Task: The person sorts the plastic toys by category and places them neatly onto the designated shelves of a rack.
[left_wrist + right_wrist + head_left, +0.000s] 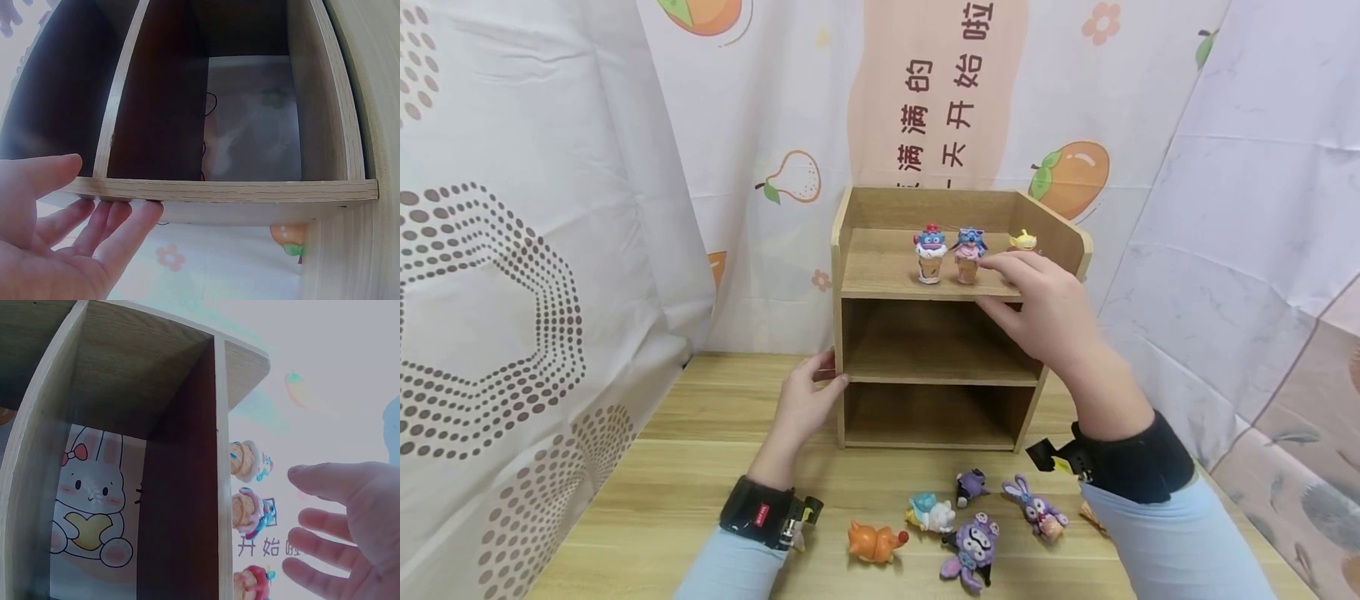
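A small wooden shelf unit (940, 382) stands on the table. My left hand (805, 396) holds its left side panel, thumb at the front edge and fingers on the outer face. On the top board are three ice-cream-cone figurines: a blue one with a red cherry (931, 250), a blue long-eared one with a pink collar (969, 250), and a yellow-topped one (1023, 241) partly hidden by my right hand (1041, 304). In the right wrist view that hand holds nothing; its thumb and fingers are spread apart, beside the figurines (250, 512).
In front of the unit lie an orange figure (872, 543), a blue-and-white one (932, 513), a dark purple one (972, 485), a purple masked one (977, 543) and a purple rabbit (1037, 510). An orange piece (1092, 517) shows beside my right sleeve. Printed curtains (760, 275) hang behind.
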Motion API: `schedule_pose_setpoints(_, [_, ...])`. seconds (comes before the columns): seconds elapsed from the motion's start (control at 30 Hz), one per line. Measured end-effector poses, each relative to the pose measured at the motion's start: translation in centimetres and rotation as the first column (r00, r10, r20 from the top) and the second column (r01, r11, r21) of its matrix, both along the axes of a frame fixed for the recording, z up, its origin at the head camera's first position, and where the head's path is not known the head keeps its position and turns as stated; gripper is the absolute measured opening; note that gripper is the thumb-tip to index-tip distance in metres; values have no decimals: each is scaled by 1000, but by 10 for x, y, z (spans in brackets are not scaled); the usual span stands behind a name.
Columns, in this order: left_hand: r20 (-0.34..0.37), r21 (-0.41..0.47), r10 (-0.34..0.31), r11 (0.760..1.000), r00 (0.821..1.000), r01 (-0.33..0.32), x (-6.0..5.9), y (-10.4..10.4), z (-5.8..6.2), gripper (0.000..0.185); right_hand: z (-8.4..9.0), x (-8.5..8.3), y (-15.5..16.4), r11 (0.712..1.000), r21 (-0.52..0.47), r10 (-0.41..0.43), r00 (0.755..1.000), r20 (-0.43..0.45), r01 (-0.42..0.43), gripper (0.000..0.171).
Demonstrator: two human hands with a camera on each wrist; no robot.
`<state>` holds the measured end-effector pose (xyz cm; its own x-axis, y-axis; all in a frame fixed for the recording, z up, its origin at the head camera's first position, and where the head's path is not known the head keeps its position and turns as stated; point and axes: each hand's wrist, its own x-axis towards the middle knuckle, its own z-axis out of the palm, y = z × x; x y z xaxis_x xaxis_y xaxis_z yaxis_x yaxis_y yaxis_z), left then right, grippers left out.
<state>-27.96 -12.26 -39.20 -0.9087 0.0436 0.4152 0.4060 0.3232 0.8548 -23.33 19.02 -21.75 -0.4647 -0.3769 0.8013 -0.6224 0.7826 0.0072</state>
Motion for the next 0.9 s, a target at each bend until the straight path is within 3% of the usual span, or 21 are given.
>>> schedule_pose_setpoints(0.4, [-8,2,4,1000,1000,-4,-1,0,0,49,-17,19,28,998,-15,-57,991,119,59,45])
schedule_pose_setpoints(0.67, [-13,-1,-1,1000,1000,1,-1,1,-1,50,-26,27,50,992,19,-125,961,246,124,49])
schedule_pose_setpoints(0.9, [-9,-8,13,1000,1000,-13,0,1,0,48,-35,34,70,985,47,-171,917,360,165,50])
